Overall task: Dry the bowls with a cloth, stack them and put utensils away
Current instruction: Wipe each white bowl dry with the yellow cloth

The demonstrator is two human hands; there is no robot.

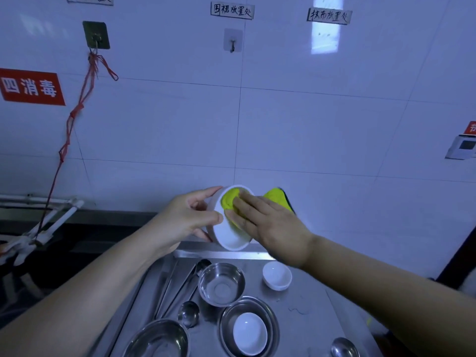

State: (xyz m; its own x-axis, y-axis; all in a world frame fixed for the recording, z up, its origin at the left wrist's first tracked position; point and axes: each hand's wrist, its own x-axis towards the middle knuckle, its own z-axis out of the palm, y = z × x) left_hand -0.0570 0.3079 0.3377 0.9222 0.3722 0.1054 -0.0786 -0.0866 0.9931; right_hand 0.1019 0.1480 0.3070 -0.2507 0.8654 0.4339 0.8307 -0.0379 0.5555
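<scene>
**Wiping the white bowl dry: keep it braced and turn it under the cloth**

The left hand (192,217) holds a white bowl (228,225) in the air above the far edge of the steel desk (304,313), tilted so its mouth faces the right hand (270,222). Its fingers curl round the outside wall, with the thumb clamped on the rim. The right hand's fingers lie flat and close together, pressing a yellow cloth (230,199) into the hollow of the bowl; part of the cloth spills out past the rim on the far side.

To do this step well, I judge the left hand should turn the bowl a little at a time while the right sweeps the cloth round the inner wall and down to the base, so no wet band is missed. The rim and the outside need a pass too. A glazed bowl is probably slippery when damp, so the thumb's hold matters.

On the desk wait a steel bowl (221,283) near the middle, a small white bowl (277,275) just to its right, a white bowl nested in a steel dish (249,331) toward the near edge, and a large steel bowl (159,341) at the near left. Ladles and spoons (180,287) lie along the left side, not yet put away.
</scene>
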